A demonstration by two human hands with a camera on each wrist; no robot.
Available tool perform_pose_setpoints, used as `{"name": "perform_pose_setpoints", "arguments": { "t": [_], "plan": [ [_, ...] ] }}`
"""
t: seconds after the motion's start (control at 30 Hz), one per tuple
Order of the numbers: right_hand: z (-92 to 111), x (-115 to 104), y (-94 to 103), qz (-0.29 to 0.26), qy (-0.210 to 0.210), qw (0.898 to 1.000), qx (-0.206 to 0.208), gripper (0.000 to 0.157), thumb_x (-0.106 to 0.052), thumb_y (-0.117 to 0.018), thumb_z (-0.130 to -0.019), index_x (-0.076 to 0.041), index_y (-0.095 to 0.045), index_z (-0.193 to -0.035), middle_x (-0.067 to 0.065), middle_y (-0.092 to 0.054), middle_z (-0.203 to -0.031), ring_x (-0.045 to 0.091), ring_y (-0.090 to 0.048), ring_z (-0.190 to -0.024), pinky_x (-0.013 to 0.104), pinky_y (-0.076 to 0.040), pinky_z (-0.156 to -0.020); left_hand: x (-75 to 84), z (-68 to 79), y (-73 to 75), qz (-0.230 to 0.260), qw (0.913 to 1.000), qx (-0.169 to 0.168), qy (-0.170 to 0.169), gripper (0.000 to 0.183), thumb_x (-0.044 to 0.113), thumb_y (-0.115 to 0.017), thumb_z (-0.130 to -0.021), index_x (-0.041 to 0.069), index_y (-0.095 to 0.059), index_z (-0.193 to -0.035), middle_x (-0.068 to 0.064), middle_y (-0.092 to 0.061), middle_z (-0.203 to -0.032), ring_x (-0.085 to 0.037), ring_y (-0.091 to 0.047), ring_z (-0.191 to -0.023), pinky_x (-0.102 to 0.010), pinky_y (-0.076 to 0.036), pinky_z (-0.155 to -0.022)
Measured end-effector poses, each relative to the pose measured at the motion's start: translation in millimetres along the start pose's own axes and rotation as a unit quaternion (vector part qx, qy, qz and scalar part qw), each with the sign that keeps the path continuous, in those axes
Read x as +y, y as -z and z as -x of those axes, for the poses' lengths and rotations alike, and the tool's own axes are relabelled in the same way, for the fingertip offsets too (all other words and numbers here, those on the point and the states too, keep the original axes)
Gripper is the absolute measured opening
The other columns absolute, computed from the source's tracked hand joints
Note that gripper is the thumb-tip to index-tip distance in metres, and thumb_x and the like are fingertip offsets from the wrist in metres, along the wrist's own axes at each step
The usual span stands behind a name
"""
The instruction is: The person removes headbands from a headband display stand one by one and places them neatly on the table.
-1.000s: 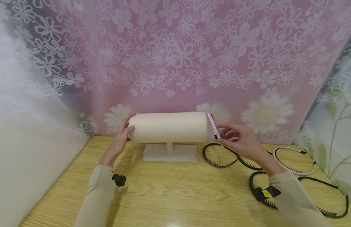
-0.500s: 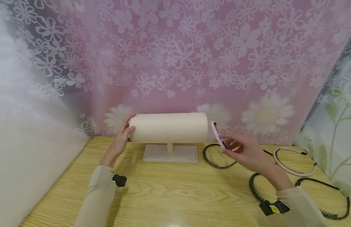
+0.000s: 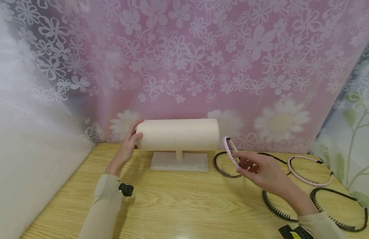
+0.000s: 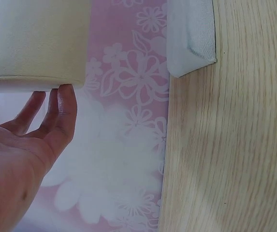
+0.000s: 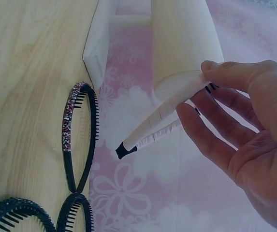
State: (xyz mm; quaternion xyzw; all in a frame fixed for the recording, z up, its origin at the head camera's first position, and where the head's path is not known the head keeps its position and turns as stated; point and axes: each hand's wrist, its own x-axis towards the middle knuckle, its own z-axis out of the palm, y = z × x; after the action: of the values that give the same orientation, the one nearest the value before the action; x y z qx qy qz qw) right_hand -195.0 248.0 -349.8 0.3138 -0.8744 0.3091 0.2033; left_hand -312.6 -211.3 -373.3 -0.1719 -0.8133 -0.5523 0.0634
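Note:
A cream padded roll (image 3: 176, 134) lies level on a T-shaped display stand with a pale rectangular base (image 3: 164, 162). My left hand (image 3: 124, 151) grips its left end, thumb in front and fingers bent over the top and back edge; the left wrist view shows fingertips at the end rim (image 4: 32, 79). Off the roll's right end, my right hand (image 3: 266, 171) pinches a pale pink toothed headband (image 3: 229, 153) between thumb and fingers. The right wrist view shows this headband tilted, its black tip (image 5: 124, 151) pointing away from the hand. It hangs above the table, apart from the roll in the head view.
Several headbands lie on the table's right side: a glittery dark one (image 5: 67, 123) near the stand, a pink one (image 3: 309, 181) farther right, and black ones (image 3: 349, 227) towards the front. A pink flowered curtain (image 3: 184, 83) hangs right behind the table (image 3: 160, 202).
The right hand has drawn the pink headband off the roll's right end, moving it right, down and nearer while turning it. The left hand keeps its hold on the roll.

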Motion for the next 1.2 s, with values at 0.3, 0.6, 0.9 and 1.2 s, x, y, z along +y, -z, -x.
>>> {"name": "perform_pose_setpoints", "arguments": {
  "t": [0.3, 0.6, 0.9, 1.2],
  "plan": [
    [11, -9, -1.1, 0.003, 0.016, 1.000, -0.008, 0.051, 0.005, -0.084, -0.078, -0.012, -0.072, -0.124, -0.007, -0.074, -0.088, -0.003, -0.067, -0.077, 0.015, -0.056, -0.061, -0.4, 0.4, 0.2, 0.004, 1.0000, -0.002, -0.004, 0.055, 0.044, -0.039, -0.110, 0.036, -0.023, -0.162, -0.011, -0.031, -0.164, -0.042, -0.049, -0.132, -0.055, -0.051, -0.093],
    [24, -12, -8.9, -0.005, 0.031, 0.999, -0.008, 0.051, 0.007, -0.084, -0.075, -0.013, -0.073, -0.121, -0.008, -0.073, -0.086, -0.004, -0.065, -0.076, 0.014, -0.054, -0.060, -1.5, -0.2, 0.6, 0.007, 0.9999, -0.003, -0.007, 0.056, 0.044, -0.039, -0.110, 0.034, -0.022, -0.163, -0.012, -0.032, -0.163, -0.043, -0.049, -0.130, -0.054, -0.051, -0.092],
    [32, -16, -16.1, -0.028, 0.023, 0.999, -0.039, 0.054, 0.007, -0.083, -0.077, -0.012, -0.072, -0.125, -0.010, -0.072, -0.090, -0.005, -0.064, -0.077, 0.018, -0.056, -0.061, -1.3, 0.3, 0.4, -0.002, 1.0000, 0.001, -0.003, 0.053, 0.046, -0.039, -0.110, 0.042, -0.024, -0.161, -0.009, -0.032, -0.164, -0.042, -0.049, -0.132, -0.058, -0.050, -0.095],
    [39, -14, -25.9, -0.043, 0.024, 0.996, -0.078, 0.054, 0.005, -0.082, -0.079, -0.015, -0.071, -0.127, -0.010, -0.070, -0.088, -0.005, -0.060, -0.078, 0.019, -0.055, -0.060, -1.3, 0.6, 0.0, -0.004, 1.0000, 0.002, -0.002, 0.052, 0.044, -0.039, -0.110, 0.046, -0.024, -0.159, -0.010, -0.031, -0.165, -0.043, -0.048, -0.133, -0.060, -0.050, -0.096]
  ]
}}
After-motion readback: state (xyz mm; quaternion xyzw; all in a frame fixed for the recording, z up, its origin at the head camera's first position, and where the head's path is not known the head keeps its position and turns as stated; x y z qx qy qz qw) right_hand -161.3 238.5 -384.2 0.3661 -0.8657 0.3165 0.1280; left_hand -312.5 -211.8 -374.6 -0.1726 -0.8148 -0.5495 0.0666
